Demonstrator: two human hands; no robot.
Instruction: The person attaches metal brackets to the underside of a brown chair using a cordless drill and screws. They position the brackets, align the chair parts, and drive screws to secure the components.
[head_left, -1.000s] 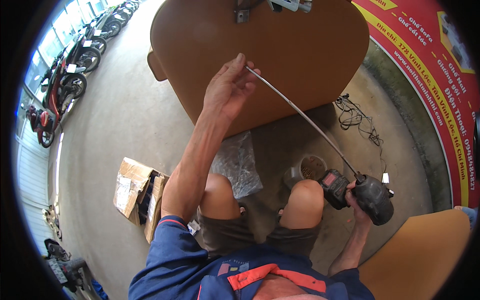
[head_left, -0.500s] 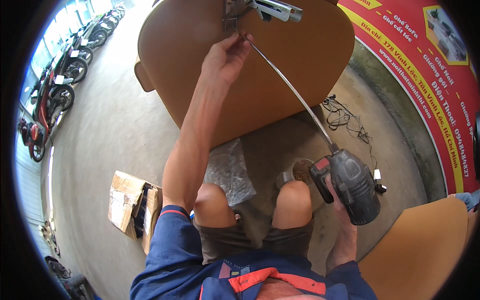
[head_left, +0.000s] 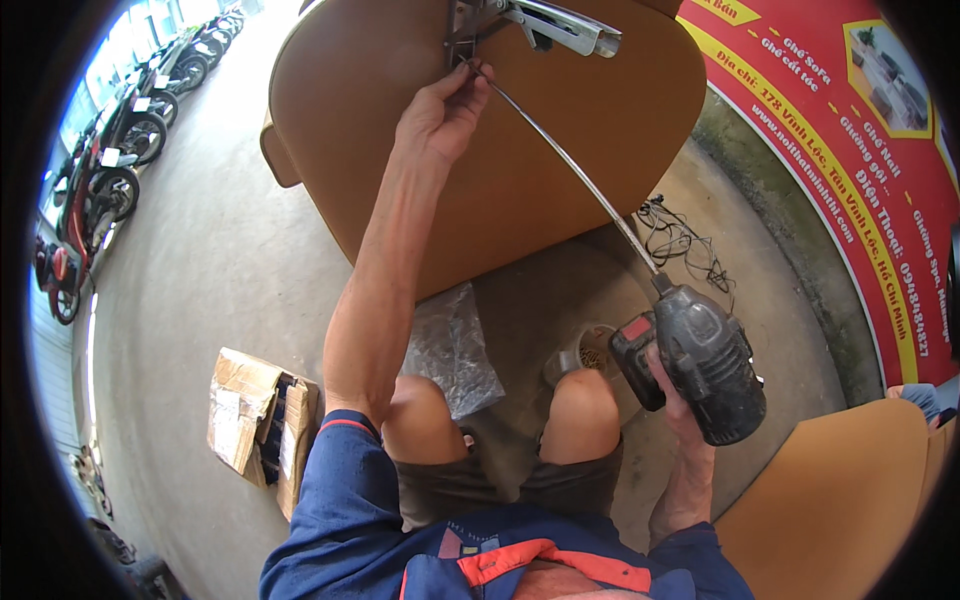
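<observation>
Left arm stretched long and nearly straight, reaching up and away from the body, forearm bare, blue sleeve ending just above the elbow. The left hand (head_left: 440,115) sits at full reach, fingers (head_left: 470,85) curled in and pinched together at the tips, knuckles turned upward, a tight fingertip grip. The right arm is bent sharply, elbow tucked low by the hip, forearm rising short and steep. The right hand (head_left: 675,395) is wrapped in a closed fist, thumb side up, wrist cocked back. Both bare knees are drawn up between the arms.
</observation>
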